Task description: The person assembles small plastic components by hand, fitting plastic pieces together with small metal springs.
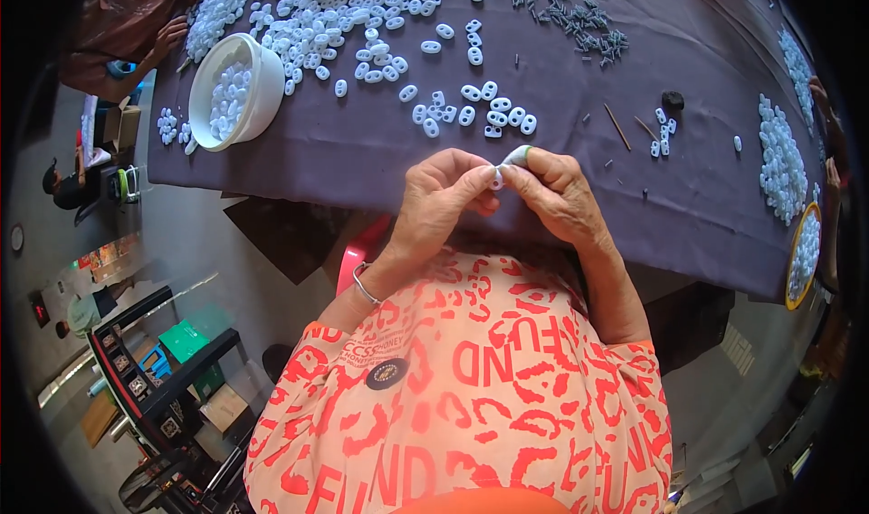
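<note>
White two-holed piece [497, 181] at twelve o'clock, pinched in the closed fingertips of left hand [442, 192] and right hand [554, 192]! One in work, completion unclear; loose pieces [335, 16] abound at eleven.

A loose peach top [425, 333] with coral blotches and lettering, plus a dark round badge [387, 374], fills the lower centre. Left of centre, a silver bangle [361, 288]; upper centre, a pale, green-edged finger cover [516, 157].
</note>
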Action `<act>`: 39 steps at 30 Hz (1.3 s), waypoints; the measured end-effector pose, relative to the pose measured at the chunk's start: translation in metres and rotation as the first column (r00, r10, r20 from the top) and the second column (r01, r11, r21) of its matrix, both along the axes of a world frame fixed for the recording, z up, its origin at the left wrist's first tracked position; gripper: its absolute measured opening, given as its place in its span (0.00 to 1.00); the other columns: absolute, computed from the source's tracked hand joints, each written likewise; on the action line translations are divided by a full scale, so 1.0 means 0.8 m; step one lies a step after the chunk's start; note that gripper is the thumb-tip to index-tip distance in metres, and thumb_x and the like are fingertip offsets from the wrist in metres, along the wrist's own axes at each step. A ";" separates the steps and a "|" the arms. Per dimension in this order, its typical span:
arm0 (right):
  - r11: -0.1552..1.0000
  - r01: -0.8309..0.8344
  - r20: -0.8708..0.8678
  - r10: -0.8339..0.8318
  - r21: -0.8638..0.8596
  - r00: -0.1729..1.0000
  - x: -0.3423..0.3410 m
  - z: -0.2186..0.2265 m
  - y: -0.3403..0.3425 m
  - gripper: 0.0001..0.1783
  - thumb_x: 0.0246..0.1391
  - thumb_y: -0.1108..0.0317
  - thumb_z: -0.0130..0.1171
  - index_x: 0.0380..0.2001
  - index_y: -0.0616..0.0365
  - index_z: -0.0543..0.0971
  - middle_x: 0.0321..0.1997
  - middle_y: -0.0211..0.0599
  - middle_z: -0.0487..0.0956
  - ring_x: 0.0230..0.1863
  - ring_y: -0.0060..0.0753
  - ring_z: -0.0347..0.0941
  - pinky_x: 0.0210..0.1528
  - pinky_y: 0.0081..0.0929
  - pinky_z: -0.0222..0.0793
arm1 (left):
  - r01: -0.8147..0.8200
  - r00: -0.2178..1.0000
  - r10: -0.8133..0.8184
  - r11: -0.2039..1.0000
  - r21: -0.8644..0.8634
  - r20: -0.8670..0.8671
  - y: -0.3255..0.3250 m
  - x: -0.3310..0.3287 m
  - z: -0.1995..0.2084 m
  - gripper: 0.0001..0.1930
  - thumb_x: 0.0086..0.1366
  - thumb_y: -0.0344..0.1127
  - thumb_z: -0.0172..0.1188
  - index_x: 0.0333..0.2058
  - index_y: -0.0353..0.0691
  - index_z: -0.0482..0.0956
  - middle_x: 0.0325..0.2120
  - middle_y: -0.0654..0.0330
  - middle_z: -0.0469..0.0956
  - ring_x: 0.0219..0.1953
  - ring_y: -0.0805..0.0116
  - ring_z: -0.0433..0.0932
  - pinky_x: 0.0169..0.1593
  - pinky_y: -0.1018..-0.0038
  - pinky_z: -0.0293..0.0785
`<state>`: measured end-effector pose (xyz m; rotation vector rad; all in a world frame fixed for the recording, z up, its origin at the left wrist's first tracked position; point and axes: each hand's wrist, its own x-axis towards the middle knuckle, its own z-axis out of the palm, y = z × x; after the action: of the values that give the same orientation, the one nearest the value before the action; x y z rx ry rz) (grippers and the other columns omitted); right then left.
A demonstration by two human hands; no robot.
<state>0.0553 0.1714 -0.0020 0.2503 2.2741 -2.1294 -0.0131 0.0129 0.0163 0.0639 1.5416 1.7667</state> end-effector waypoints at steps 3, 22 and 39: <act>0.977 0.096 0.090 -0.080 -0.188 0.993 0.006 0.004 -0.003 0.09 0.56 0.68 0.52 0.27 0.62 0.75 0.15 0.21 0.66 0.15 0.09 0.56 0.16 0.12 0.52 | 0.063 0.997 -0.063 0.998 -0.008 -0.049 0.001 -0.004 0.006 0.07 0.61 0.32 0.55 0.31 0.33 0.75 0.26 0.62 0.76 0.26 0.77 0.74 0.32 0.79 0.75; 0.904 0.239 0.160 -0.194 -0.353 0.968 0.004 -0.003 0.007 0.11 0.56 0.64 0.53 0.26 0.62 0.74 0.16 0.23 0.68 0.13 0.12 0.60 0.14 0.13 0.57 | -0.063 0.603 -0.095 0.984 -0.166 -0.792 0.017 -0.021 -0.027 0.05 0.58 0.26 0.57 0.33 0.34 0.77 0.27 0.64 0.74 0.28 0.80 0.71 0.31 0.83 0.67; 0.995 0.075 0.017 -0.074 -0.058 0.997 0.020 0.002 -0.010 0.07 0.57 0.69 0.51 0.30 0.62 0.74 0.19 0.22 0.68 0.15 0.11 0.62 0.17 0.11 0.58 | 0.140 0.838 -0.179 0.984 -0.114 -0.516 -0.003 -0.002 -0.003 0.03 0.57 0.26 0.57 0.26 0.33 0.75 0.22 0.67 0.71 0.26 0.82 0.65 0.29 0.83 0.62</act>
<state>0.0711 0.1636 -0.0004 0.3542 2.2241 -2.2181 -0.0150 0.0103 0.0143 0.6743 1.9150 1.6327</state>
